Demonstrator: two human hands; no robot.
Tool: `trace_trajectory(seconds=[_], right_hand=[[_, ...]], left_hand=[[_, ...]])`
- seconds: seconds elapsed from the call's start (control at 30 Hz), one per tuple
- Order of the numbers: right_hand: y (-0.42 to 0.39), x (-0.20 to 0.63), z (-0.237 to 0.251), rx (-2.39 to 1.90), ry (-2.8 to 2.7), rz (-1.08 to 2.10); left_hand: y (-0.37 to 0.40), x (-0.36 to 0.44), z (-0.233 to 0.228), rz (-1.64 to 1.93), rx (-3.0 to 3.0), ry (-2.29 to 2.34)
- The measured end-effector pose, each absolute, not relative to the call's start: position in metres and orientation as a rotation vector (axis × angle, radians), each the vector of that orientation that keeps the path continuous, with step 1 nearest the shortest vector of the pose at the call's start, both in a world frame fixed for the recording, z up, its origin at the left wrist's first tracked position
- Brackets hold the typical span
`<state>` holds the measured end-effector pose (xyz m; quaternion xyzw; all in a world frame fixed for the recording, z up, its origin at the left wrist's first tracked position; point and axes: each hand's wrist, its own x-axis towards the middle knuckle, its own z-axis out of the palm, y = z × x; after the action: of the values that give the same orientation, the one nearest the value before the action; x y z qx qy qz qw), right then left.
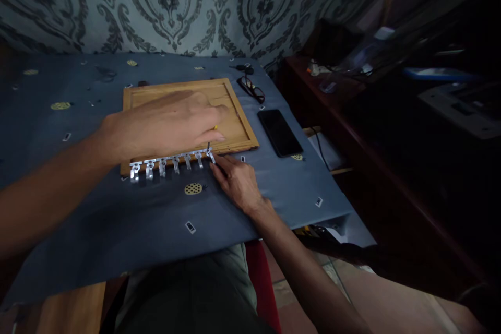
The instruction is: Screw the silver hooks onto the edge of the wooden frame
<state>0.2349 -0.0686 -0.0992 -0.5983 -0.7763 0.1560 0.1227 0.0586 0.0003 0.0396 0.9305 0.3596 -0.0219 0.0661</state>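
Right hand [237,180] fingers pinching metal hook rail [172,163], left hand [168,122] fingers gripping small screwdriver [211,138], wooden board [188,115].

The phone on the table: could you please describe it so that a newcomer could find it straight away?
Start at the blue tablecloth and find the wooden board in its middle. Just right of that board, past its right edge, lies the phone, a flat black slab with a dark screen. The glasses lying beyond it are thin and wiry, whereas the phone is solid and rectangular.
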Motion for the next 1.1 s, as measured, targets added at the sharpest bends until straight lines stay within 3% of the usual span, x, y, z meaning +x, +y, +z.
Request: trace_trajectory(seconds=[0.2, 0.47, 0.7, 1.1], right_hand=[[-0.068, 0.235, -0.099, -1.752, -2.264, 0.456], [-0.068, 0.235, -0.101, -1.745, -2.26, 0.436], [-0.069, 0.235, -0.099, -1.758, -2.279, 0.419], [-0.068, 0.235, -0.101, -1.747, -2.296, 0.386]], left_hand=[[0.002, 0.06, 0.039, -0.06, 2.847, 1.08], [0.004, 0.059, 0.072, -0.035, 2.861, 1.298], [0.005, 0.056, 0.053, -0.148, 2.838, 1.285], [0.003, 0.048, 0.048, -0.045, 2.806, 1.18]])
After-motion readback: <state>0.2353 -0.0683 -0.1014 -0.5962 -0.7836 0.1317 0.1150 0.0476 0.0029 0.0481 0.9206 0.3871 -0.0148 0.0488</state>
